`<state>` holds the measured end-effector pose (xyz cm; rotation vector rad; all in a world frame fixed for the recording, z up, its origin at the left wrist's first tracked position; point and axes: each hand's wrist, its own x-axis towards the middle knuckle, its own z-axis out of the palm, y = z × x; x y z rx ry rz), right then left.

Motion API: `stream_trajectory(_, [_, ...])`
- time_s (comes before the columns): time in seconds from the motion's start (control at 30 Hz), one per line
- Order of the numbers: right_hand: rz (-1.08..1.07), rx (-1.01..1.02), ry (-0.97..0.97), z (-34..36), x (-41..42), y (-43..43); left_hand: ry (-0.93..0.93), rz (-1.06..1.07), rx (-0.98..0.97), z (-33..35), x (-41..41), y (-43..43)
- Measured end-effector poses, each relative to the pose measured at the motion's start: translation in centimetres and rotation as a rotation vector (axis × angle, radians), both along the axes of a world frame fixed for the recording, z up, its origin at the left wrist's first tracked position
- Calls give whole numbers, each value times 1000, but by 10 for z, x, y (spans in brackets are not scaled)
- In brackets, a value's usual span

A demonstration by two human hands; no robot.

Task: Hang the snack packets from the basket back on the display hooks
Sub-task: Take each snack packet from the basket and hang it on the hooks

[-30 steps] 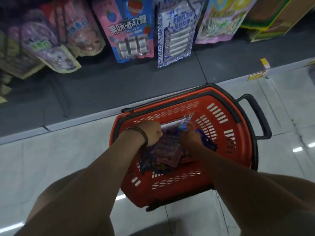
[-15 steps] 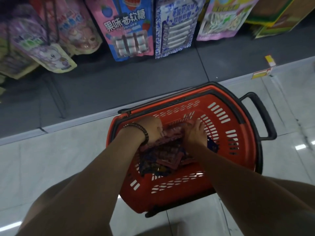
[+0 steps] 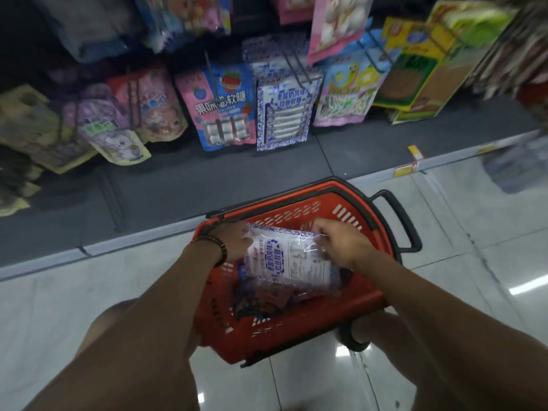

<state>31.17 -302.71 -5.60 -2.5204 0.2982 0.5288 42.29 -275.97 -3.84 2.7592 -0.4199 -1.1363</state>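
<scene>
The person is leaning over a red basket [image 3: 299, 339] that is sitting on the pale tiled floor [image 3: 89, 295], just in front of the dark base shelf [image 3: 207, 179] of a snack display. Both hands are holding one white-and-blue packet [image 3: 292, 262] above the basket's opening, its printed side facing up and tilted slightly down to the right. The left hand [image 3: 234, 241], which is wearing a dark bracelet [image 3: 218, 247] at the wrist, is gripping the packet's left edge; its fingers are tucked under the film, so the grip seems firm but is only partly showing. The right hand [image 3: 341, 247] is curling its fingers over the packet's top right edge and pinching it there.

Under the lifted packet, more snack packets [image 3: 261, 301], in purple and pink wrappers, are lying loose in the bottom of the basket. The basket's black handle [image 3: 400, 221] is sticking out on the right side.

Above the base shelf, rows of packets are hanging from metal hooks [image 3: 292, 65]. A hanging blue-and-white packet [image 3: 284, 114] of the same pattern as the held one is dangling directly beyond the basket, with a pink-and-blue packet [image 3: 222, 108] hanging just beside it to the left.
</scene>
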Motion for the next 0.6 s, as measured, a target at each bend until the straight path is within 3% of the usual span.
stream_trajectory(0.13, [-108, 175, -144, 37, -29, -12, -82, 190, -194, 31, -26, 12])
stream_trajectory(0.33, [-463, 643, -408, 79, -75, 13, -23, 598, -674, 51, -122, 16])
stream_trajectory(0.5, [-594, 747, -566, 99, -115, 51, -218, 657, -793, 76, -183, -1])
stream_trajectory(0.6, [-546, 761, -637, 107, -128, 67, -175, 690, -785, 94, -191, -13])
